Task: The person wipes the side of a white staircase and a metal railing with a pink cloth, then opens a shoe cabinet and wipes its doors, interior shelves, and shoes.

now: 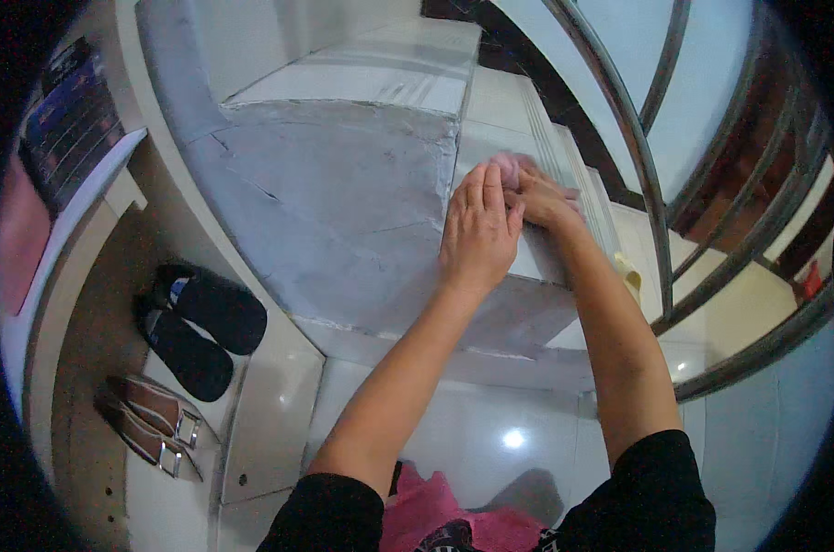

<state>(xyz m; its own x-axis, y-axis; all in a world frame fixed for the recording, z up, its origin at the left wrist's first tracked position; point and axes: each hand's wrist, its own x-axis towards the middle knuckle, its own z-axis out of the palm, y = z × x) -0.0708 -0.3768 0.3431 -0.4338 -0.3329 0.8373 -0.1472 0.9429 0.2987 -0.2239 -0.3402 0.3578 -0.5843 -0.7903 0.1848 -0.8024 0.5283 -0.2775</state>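
Over the tiled stair step [482, 148] both hands are close together, near the step's inner edge. My right hand [541, 196] is on a crumpled pink cloth [505, 168] at the step; its fingers are blurred, and how firmly it holds the cloth cannot be told. My left hand [482, 224] lies just left of it, back upward, fingers stretched and close together, its fingertips beside the cloth. What is under the left palm is hidden.
Metal stair railings [648, 179] curve along the right. A grey plastered side wall [334, 200] is left of the step. Black shoes [220, 310] and buckled shoes [158, 424] stand in a cabinet at left. A yellow item [627, 272] lies near the railing.
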